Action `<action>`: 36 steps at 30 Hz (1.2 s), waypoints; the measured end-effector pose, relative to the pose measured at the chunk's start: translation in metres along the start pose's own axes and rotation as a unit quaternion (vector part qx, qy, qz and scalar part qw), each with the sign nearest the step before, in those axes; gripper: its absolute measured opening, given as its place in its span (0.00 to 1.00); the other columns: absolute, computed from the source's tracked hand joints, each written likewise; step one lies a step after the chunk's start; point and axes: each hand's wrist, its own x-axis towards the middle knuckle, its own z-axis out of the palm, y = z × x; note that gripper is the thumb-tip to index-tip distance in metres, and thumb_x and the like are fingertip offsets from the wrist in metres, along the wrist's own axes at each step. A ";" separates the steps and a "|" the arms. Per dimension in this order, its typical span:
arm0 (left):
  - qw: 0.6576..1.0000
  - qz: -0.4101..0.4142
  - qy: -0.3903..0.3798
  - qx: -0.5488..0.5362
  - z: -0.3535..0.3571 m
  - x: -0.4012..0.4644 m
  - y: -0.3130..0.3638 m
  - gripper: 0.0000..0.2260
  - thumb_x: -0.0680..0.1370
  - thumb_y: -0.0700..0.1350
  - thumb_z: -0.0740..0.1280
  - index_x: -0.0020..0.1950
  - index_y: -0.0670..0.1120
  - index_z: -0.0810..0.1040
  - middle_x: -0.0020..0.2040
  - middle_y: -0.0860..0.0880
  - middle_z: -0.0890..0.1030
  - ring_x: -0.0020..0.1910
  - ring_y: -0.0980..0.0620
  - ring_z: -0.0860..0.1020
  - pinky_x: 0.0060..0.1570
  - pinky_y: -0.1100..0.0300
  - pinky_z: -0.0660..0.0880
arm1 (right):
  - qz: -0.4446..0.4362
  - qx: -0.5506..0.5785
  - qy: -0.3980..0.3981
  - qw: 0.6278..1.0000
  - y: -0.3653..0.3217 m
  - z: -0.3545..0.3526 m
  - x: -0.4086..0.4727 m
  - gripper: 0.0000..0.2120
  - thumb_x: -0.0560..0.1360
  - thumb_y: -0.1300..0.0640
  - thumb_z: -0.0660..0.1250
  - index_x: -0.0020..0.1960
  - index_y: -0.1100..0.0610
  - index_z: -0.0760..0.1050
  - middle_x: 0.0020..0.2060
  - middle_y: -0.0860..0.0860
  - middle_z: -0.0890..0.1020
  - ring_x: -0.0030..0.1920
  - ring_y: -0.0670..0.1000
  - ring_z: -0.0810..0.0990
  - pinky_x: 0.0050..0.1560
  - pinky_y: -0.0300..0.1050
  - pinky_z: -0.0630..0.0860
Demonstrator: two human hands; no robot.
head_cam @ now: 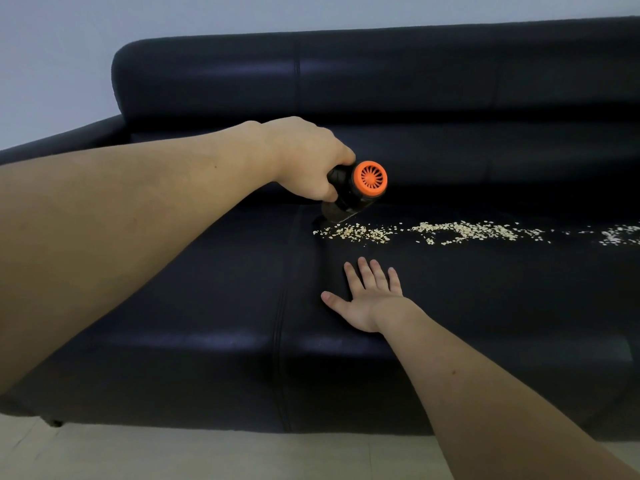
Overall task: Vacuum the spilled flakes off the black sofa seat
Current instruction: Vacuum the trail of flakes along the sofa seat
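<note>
**Vacuum at the left end of the flakes**

While our left hand (308, 161) grips the vacuum (353, 192), fingers curled round its dark body, our right hand (369, 294) lies flat on the sofa (207, 271) seat with fingers straight and spread, thumb out to the left. We hold the vacuum tilted, its orange vented end (369, 176) turned up toward us and its lower end down at the seat, right at the left end of the flakes (433, 232). We cannot tell whether the nozzle touches the leather, since it is dark against dark there.

We see the flakes lying in a pale, uneven band across the seat, running from just under the vacuum rightward to the edge of view. They are thickest in a patch near the vacuum and in another farther right, with thinner scatter between and beyond. Our right hand rests nearer the seat's front edge than the band does, apart from the flakes and just right of the seam (282, 306) that divides the cushions. That seam runs down over the front of the sofa toward the pale floor (173, 455). Behind the seat we see the backrest (381, 71) against a plain wall (52, 64).
</note>
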 end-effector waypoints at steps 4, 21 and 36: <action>1.000 -0.006 -0.002 -0.011 -0.002 -0.002 0.002 0.12 0.77 0.58 0.67 0.54 0.53 0.73 0.39 0.55 0.73 0.35 0.55 0.71 0.41 0.55 0.70 | 0.000 0.000 0.001 1.000 0.000 0.000 -0.002 0.42 0.76 0.25 0.40 0.81 0.47 0.34 0.80 0.50 0.33 0.78 0.52 0.30 0.76 0.57 0.29; 1.000 -0.004 -0.004 -0.022 -0.012 -0.010 0.015 0.11 0.76 0.58 0.67 0.52 0.53 0.73 0.40 0.55 0.73 0.37 0.51 0.73 0.40 0.55 0.69 | -0.001 -0.004 0.010 1.000 0.000 0.001 -0.003 0.42 0.76 0.25 0.40 0.81 0.47 0.34 0.80 0.50 0.34 0.79 0.52 0.30 0.76 0.58 0.29; 0.999 0.018 -0.002 -0.032 -0.018 -0.007 0.028 0.10 0.77 0.57 0.67 0.50 0.55 0.69 0.39 0.55 0.73 0.35 0.57 0.71 0.34 0.58 0.65 | -0.001 -0.007 0.009 1.000 -0.001 0.000 -0.004 0.42 0.76 0.25 0.40 0.81 0.48 0.34 0.80 0.50 0.34 0.79 0.53 0.30 0.76 0.58 0.30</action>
